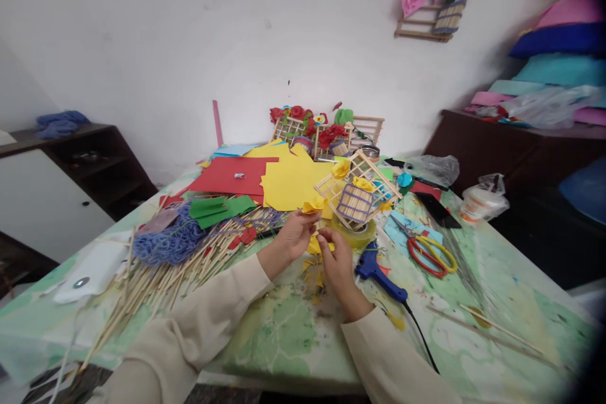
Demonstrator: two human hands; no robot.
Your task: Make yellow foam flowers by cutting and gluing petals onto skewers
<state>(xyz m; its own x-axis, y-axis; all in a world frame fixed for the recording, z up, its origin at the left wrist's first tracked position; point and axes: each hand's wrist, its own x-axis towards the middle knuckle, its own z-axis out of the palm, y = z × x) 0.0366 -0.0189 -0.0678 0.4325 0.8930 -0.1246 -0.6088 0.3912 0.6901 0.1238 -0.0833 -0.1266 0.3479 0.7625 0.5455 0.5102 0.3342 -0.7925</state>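
My left hand (298, 235) is closed on a yellow paper flower (314, 205), pinching it from below. My right hand (338, 260) is just to the right, its thumb and fingertips drawn together under the flower; what they hold, if anything, is too small to make out. Yellow paper scraps (312, 278) lie on the table below both hands. Behind them a small stick trellis (379, 177) with a little stick basket (355, 203) and yellow flowers leans on a roll of tape (353, 233). A blue glue gun (381, 273) lies beside my right hand.
Scissors (433, 254) and a phone (438, 209) lie to the right. Yellow sheets (296, 183) and red sheets (227, 175) lie behind. Left are thin sticks (156, 284), blue yarn (168, 237) and green paper (220, 209). The glue gun's cord (421, 334) trails toward the front edge.
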